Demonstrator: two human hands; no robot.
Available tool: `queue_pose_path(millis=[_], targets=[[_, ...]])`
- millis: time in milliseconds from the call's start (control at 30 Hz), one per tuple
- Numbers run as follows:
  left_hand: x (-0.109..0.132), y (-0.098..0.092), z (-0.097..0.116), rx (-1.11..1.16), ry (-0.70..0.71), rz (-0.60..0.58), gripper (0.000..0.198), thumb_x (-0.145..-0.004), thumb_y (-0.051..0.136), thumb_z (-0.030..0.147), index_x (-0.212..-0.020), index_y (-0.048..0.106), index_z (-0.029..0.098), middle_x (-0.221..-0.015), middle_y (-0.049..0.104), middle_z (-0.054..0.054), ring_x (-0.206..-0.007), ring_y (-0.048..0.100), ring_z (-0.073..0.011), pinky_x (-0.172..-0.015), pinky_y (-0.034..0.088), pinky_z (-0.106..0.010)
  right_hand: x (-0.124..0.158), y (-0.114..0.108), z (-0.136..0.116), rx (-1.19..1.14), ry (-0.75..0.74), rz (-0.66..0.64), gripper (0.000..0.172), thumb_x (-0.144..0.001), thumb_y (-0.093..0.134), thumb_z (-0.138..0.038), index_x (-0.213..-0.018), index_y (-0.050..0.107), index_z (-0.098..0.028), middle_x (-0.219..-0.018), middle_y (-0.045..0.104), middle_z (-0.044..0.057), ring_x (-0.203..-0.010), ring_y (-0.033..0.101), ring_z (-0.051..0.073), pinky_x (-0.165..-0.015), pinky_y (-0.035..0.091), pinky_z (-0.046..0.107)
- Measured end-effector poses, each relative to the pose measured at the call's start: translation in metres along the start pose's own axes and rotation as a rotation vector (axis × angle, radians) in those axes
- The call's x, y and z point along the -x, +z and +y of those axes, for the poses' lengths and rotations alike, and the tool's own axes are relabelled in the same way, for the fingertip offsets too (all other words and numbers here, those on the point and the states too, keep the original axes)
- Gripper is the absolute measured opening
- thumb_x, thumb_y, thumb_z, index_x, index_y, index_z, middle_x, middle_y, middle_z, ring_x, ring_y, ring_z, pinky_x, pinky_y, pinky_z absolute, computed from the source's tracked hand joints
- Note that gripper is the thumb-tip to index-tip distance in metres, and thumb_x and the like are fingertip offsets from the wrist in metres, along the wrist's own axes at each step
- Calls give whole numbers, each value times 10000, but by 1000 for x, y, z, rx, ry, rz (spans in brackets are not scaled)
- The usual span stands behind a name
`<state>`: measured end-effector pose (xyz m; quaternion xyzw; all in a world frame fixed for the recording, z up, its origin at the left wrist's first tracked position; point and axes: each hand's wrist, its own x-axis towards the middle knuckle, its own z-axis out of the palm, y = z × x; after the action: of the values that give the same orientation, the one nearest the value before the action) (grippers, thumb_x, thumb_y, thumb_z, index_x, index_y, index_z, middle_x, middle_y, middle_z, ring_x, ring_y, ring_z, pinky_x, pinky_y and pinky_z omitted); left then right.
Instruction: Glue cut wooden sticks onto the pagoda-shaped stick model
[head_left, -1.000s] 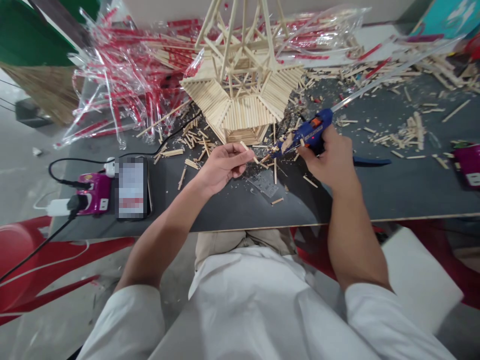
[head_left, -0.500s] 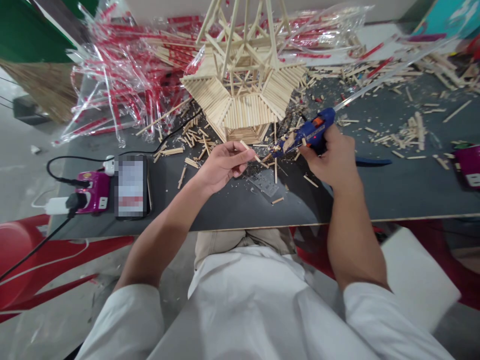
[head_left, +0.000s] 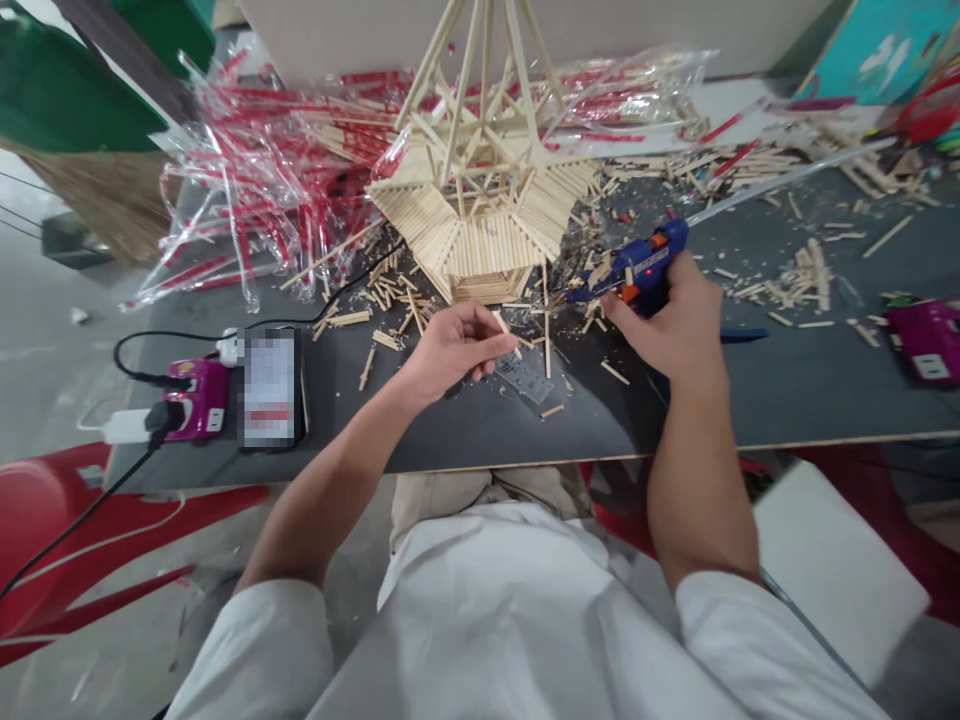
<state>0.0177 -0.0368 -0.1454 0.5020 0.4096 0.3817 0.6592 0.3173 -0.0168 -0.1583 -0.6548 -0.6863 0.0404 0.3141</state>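
Between the thumb and fingers of my left hand [head_left: 463, 350] is a short wooden stick [head_left: 505, 328], tilted up. My right hand [head_left: 671, 320] is wrapped round a blue hot glue gun [head_left: 643, 265]; a long clear glue stick [head_left: 787, 180] sticks out of its rear. The gun's nozzle points left toward the held stick, apart from it. Just beyond both hands stands a model built of wooden sticks [head_left: 487, 245], with slatted panels and tall slanting poles. Under my left fingers lies a small clear plastic sheet [head_left: 525, 378].
Loose stick pieces [head_left: 810, 275] litter the dark table [head_left: 825, 400]. Red and clear plastic wrappers [head_left: 247, 180] pile up at the back left. A phone [head_left: 270, 390] lies beside a purple power adapter [head_left: 199, 400] with cables; another purple adapter [head_left: 926, 340] sits at right.
The glue gun has drawn slightly to the right, away from the left hand. The left hand, still pinching the stick, has turned so the stick stands steeper. The whole view has shifted a little.
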Motion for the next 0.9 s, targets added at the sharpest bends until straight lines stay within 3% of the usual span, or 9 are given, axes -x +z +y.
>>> queue_pose_path(millis=[133, 300, 533, 633, 767, 900], targets=[[9, 8, 0, -225, 6, -12, 314, -827, 852, 392, -897, 644, 168, -661, 643, 16, -532, 616, -96, -448, 484, -177, -5, 3, 20, 0, 152, 119, 512, -742, 759, -438, -1178, 613, -213, -1019, 742, 111, -881, 701, 299, -843, 561, 444], [17, 16, 7, -265, 51, -2, 292, -797, 877, 391, -897, 701, 181, -689, 673, 13, -539, 613, -102, -487, 478, -191, -8, 7, 45, 75, 336, 139, 531, -699, 791, -430, -1128, 652, -148, -1023, 730, 159, -964, 691, 341, -930, 545, 526], [19, 18, 22, -389, 170, 96, 238, -830, 850, 426, -896, 826, 198, -800, 775, -38, -598, 630, -112, -579, 511, -216, -9, 5, 38, 138, 292, 133, 460, -755, 777, -422, -1093, 659, -134, -1115, 672, 199, -1106, 600, 359, -1030, 469, 563], [20, 19, 37, -386, 183, 80, 212, -848, 837, 400, -888, 824, 192, -805, 778, -39, -584, 623, -106, -571, 509, -218, -9, -7, 15, 130, 134, 201, 317, -849, 721, -378, -1068, 671, -153, -1124, 680, 194, -1140, 589, 375, -1047, 448, 575], [21, 18, 63, -313, 151, 103, 239, -798, 879, 348, -921, 773, 172, -768, 759, -29, -545, 617, -96, -518, 494, -202, -3, -35, -39, -13, -280, 244, 123, -953, 652, -275, -1065, 672, -227, -1068, 723, 112, -1054, 634, 304, -969, 513, 480], [19, 14, 93, -407, 132, 126, 385, -790, 893, 342, -1093, 712, 188, -800, 780, -40, -593, 665, -118, -534, 510, -193, 6, -66, -89, -4, -594, 284, 334, -912, 754, -221, -1213, 658, -330, -988, 751, 38, -997, 648, 271, -915, 510, 449]])
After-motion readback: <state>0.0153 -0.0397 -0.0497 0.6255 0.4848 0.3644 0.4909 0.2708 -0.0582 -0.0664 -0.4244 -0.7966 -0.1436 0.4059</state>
